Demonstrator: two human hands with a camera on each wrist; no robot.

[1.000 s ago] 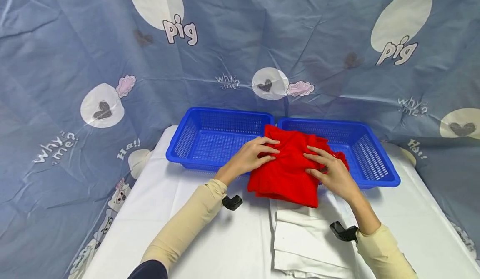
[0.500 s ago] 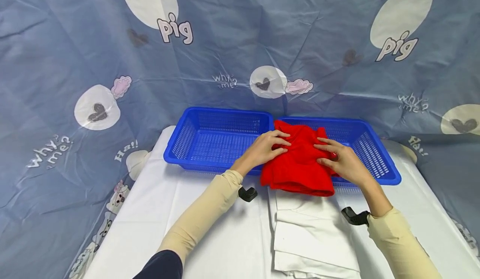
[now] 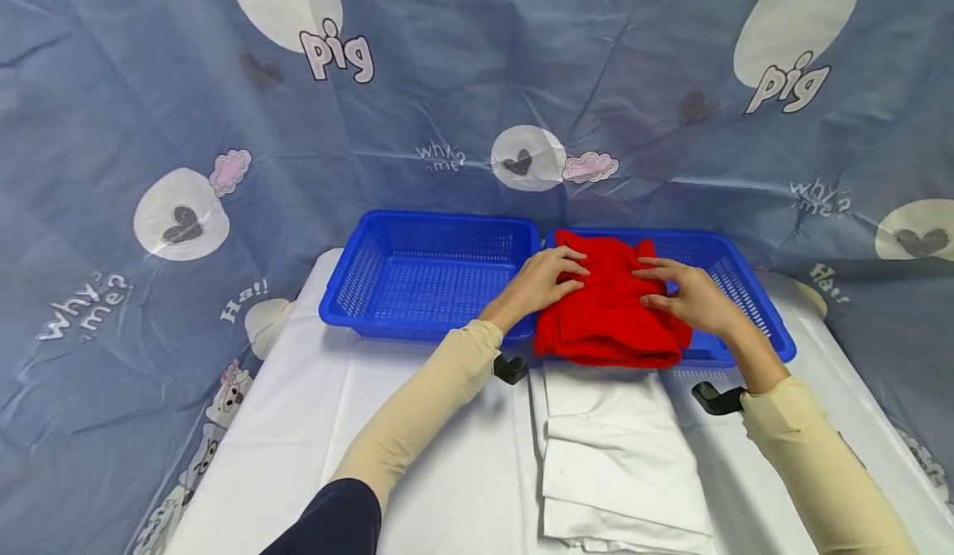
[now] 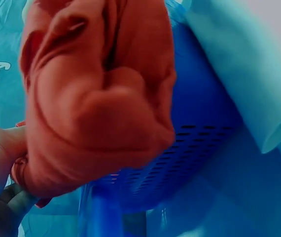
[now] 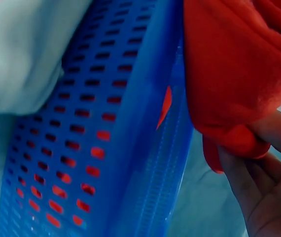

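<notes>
Both hands grip a folded red garment (image 3: 614, 298) by its two sides, just above the front part of the right blue basket (image 3: 754, 298). My left hand (image 3: 542, 280) pinches its left side, and my right hand (image 3: 695, 296) its right side. In the right wrist view, the thumb and fingers of the right hand (image 5: 273, 182) clasp a bunched edge of the red fabric (image 5: 239, 74). The left wrist view has the left hand (image 4: 0, 163) at the garment's edge. More red fabric shows through the basket's holes (image 5: 74, 148). The garment's exact kind is unclear.
To the left stands a second blue basket (image 3: 440, 290) with nothing seen in it. A folded white cloth stack (image 3: 619, 472) lies in front of the right basket on the white-covered table (image 3: 432, 472). A printed blue-grey curtain (image 3: 417, 83) hangs behind and at the sides.
Both hands have carried the red garment forward and to the right, farther over the right basket. More of the white cloth in front is now uncovered.
</notes>
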